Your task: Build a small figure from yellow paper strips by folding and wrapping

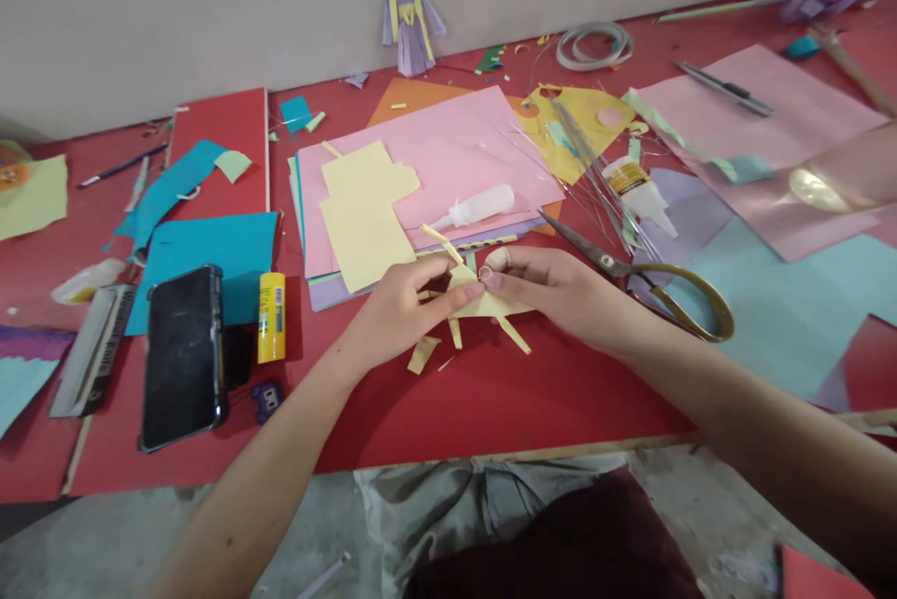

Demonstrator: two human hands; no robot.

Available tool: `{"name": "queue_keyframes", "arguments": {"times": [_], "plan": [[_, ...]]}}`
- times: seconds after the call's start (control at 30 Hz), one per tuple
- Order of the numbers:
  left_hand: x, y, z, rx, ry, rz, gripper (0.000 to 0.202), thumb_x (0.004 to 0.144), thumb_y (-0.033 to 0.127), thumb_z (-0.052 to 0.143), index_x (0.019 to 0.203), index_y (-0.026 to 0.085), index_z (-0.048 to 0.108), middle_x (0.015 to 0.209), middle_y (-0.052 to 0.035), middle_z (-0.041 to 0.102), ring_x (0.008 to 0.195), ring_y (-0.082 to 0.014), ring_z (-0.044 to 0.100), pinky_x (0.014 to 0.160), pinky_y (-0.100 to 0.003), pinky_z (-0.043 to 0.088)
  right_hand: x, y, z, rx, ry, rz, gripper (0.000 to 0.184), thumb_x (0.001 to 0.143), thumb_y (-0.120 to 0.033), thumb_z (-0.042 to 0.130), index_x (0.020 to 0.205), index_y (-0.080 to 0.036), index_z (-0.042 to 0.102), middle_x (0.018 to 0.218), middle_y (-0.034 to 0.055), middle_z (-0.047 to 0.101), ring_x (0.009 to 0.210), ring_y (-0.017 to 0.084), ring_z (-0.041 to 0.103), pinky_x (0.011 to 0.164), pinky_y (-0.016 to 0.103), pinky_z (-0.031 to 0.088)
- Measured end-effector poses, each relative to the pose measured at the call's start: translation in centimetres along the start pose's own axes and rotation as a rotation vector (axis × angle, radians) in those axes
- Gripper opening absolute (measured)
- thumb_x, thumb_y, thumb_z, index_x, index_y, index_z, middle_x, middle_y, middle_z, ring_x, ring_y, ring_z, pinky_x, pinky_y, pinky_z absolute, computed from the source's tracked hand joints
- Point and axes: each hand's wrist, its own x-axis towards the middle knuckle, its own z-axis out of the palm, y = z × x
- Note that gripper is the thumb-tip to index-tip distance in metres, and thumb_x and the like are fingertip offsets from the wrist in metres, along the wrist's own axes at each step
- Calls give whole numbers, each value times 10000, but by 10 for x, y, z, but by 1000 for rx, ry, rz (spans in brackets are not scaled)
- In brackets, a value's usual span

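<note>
My left hand (413,305) and my right hand (550,291) meet over the red tabletop near its front edge. Between them is a pale yellow paper figure (476,300) with thin strips sticking out like legs. The left thumb and fingers pinch its left side. At its right part, the right thumb and forefinger pinch it, close to a small white ring-like loop (485,273). A wrapping covers one right fingertip. Loose yellow paper scraps (424,354) lie just below the left hand. Behind the hands rests a dotted paper strip (491,245).
Scissors (609,263) lie close to my right hand, beside a glue bottle (639,188) and thin wires (589,155). Behind are stacked paper sheets (448,136) and a squeeze bottle (483,205). A glue stick (272,319) and phone (183,351) sit left. A paper doll (410,24) leans against the wall.
</note>
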Motion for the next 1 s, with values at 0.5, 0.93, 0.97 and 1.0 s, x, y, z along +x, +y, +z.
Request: {"name": "queue_keyframes", "arguments": {"times": [0.5, 0.93, 0.97, 1.0], "plan": [[1, 1, 0, 47, -24, 41, 327, 877, 363, 566, 660, 179, 404, 644, 38, 372, 600, -94, 382, 526, -200, 316, 1, 2, -1, -98, 15, -14, 242, 856, -382, 579, 736, -175, 544, 689, -28, 440, 624, 103, 403, 566, 237, 326], [1, 1, 1, 99, -15, 59, 388, 901, 437, 512, 647, 183, 365, 643, 35, 342, 602, -98, 371, 533, -218, 308, 2, 6, -2, -72, 22, -9, 242, 829, -398, 617, 763, -171, 563, 706, -26, 463, 647, 105, 422, 587, 243, 332], [2, 0, 1, 93, -13, 60, 391, 898, 437, 518, 643, 182, 364, 642, 37, 340, 598, -97, 366, 531, -217, 306, 2, 6, -2, -78, 23, -10, 248, 835, -405, 609, 766, -171, 562, 707, -25, 462, 645, 106, 421, 588, 244, 331], [2, 0, 1, 82, -10, 59, 389, 893, 433, 529, 642, 181, 370, 641, 38, 341, 596, -95, 364, 532, -215, 308, 2, 5, -2, -87, 22, -11, 255, 842, -411, 599, 764, -172, 560, 705, -25, 459, 642, 106, 418, 588, 245, 329]]}}
